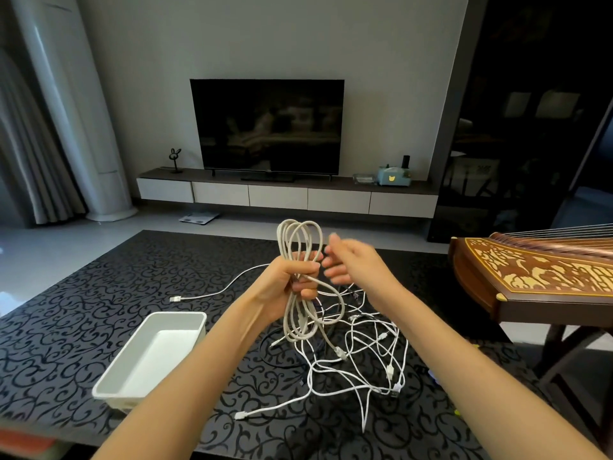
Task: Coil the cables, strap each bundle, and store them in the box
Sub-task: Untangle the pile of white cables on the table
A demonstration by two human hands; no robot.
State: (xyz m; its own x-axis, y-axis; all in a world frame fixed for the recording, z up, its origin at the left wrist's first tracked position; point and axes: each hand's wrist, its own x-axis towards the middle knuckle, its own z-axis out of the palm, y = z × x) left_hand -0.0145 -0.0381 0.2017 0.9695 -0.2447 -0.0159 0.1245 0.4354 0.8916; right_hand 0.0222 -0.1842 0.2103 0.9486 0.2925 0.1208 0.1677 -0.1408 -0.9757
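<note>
My left hand [288, 281] grips the middle of a coiled beige cable [300, 247], held upright above the table; its loops stick out above and below my fist, and one plug end [339, 352] hangs down. My right hand [348, 262] hovers just right of the coil, blurred, fingers loosely spread and holding nothing. Below lies a tangle of thin white cables [368, 356] mixed with a dark one. A white rectangular box [150, 355] sits at the left on the table, nothing inside it.
The table has a black patterned top [109, 287]. One white cable [219, 290] trails left from the pile. A wooden stringed instrument [537, 277] stands close at the right. A TV and a low cabinet are across the room.
</note>
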